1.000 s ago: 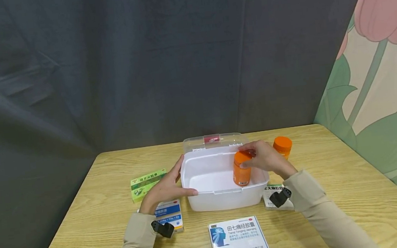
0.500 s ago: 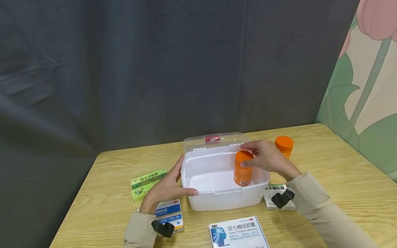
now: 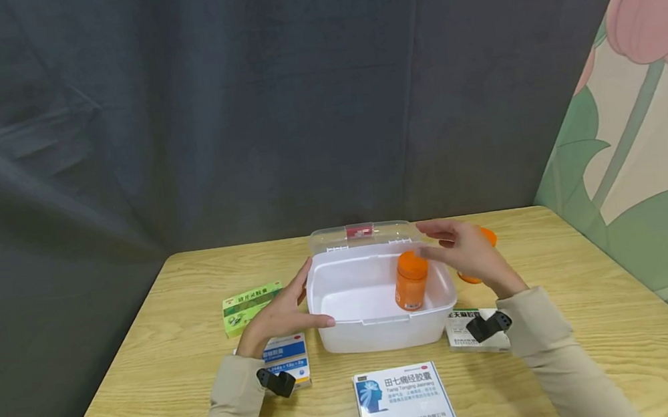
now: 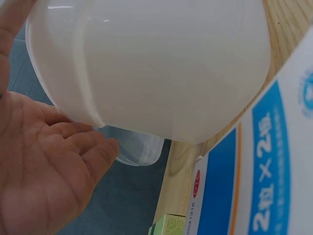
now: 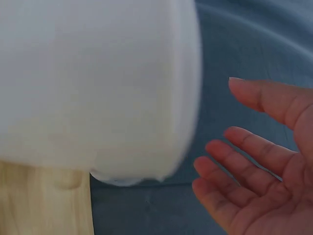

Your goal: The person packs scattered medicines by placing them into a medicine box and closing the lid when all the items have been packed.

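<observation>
A white plastic medicine box (image 3: 364, 334) stands on the table with its clear hinged lid (image 3: 333, 239) tipped open at the back. My left hand (image 3: 284, 317) holds the box's left end, thumb over the front rim and fingers along the side. Inside, toward the right, an orange pill bottle (image 3: 412, 285) stands upright. Just above and right of this bottle is my right hand (image 3: 468, 256), fingers spread apart and holding nothing. The right wrist view shows those fingers (image 5: 244, 166) away from the box wall. A second orange bottle (image 3: 489, 236) is partly hidden behind the right hand.
A green medicine carton (image 3: 251, 307) and a blue-and-white carton (image 3: 288, 357) lie left of the box. In front lies a white carton (image 3: 403, 400) with a blue head picture. Another white carton (image 3: 473, 336) sits at the right, partly under the right wrist. A dark curtain (image 3: 276, 106) hangs behind.
My right hand has let go of the orange pill bottle and moved up and right, now covering part of the second bottle. The left hand has stayed on the box.
</observation>
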Tool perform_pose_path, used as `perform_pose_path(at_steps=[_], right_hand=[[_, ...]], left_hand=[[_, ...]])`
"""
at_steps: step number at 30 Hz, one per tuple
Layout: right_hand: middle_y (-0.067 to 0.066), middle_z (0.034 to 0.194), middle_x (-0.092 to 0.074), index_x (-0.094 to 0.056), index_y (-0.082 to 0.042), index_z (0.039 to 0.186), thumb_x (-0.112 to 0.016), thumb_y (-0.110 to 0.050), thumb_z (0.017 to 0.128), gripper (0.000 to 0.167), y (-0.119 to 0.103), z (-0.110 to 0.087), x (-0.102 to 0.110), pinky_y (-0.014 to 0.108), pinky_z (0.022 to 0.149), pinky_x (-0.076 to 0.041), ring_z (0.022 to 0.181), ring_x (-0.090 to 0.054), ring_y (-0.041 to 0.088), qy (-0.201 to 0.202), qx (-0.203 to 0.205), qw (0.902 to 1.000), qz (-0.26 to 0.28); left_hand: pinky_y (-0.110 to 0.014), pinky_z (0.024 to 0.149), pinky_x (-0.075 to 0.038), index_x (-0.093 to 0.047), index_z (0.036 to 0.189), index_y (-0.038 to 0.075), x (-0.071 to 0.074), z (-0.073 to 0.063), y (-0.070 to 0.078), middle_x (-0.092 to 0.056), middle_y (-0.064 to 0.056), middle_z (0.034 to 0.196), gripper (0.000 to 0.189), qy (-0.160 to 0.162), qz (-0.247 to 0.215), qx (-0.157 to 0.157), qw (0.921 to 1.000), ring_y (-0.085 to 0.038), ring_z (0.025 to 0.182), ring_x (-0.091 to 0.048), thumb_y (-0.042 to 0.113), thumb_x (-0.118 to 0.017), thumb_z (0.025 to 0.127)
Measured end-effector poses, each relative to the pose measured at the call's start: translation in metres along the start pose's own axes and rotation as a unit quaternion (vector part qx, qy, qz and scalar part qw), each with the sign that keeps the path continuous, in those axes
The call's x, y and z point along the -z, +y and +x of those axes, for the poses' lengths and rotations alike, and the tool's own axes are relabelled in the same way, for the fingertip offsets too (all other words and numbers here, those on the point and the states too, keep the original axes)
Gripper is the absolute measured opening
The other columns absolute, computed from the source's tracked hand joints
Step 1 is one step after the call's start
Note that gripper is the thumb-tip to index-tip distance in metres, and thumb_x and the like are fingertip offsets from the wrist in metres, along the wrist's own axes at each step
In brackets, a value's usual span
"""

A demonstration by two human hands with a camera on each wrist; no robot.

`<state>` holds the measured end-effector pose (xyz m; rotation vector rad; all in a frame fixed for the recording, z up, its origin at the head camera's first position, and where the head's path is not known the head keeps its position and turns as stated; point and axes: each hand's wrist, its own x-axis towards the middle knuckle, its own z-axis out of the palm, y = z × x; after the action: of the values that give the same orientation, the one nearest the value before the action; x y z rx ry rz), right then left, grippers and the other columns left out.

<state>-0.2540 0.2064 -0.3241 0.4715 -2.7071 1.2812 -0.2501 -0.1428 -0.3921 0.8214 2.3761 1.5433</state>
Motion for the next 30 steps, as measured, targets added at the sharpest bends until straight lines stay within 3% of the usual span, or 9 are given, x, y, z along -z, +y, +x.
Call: perform_pose_path(at_steps=[9, 16, 30], right_hand=[[0.017, 0.131, -0.057, -0.056, -0.003, 0.133, -0.07, -0.028, 0.091, 0.05, 0.002, -0.008, 0.017, 0.048, 0.102, -0.041, 0.118, -0.053, 0.033, 0.092, 0.007, 0.9949, 0.04], [0.011, 0.13, -0.059, -0.057, -0.007, 0.133, -0.07, -0.031, 0.091, 0.05, 0.008, -0.009, 0.021, 0.028, 0.097, -0.045, 0.117, -0.055, 0.026, 0.156, -0.006, 0.9861, 0.059], [0.007, 0.128, -0.059, -0.058, -0.004, 0.131, -0.071, -0.023, 0.091, 0.047, 0.03, -0.009, 0.025, 0.024, 0.099, -0.043, 0.115, -0.056, 0.016, 0.259, 0.006, 0.9602, 0.105]], left_hand=[[-0.047, 0.113, -0.021, -0.002, 0.157, 0.017, 0.0, -0.001, 0.002, -0.01, -0.009, 0.16, 0.117, -0.004, -0.004, -0.001, 1.0, -0.027, 0.145, -0.014, 0.032, -0.084, 0.076], [-0.046, 0.113, -0.022, -0.002, 0.157, 0.018, 0.0, -0.002, 0.001, -0.01, -0.008, 0.161, 0.117, 0.003, -0.002, 0.009, 1.0, -0.026, 0.144, -0.015, 0.032, -0.085, 0.075], [-0.045, 0.113, -0.021, -0.001, 0.157, 0.019, 0.001, -0.001, -0.003, -0.008, -0.007, 0.161, 0.116, -0.001, -0.006, 0.006, 1.0, -0.025, 0.145, -0.013, 0.031, -0.084, 0.076]])
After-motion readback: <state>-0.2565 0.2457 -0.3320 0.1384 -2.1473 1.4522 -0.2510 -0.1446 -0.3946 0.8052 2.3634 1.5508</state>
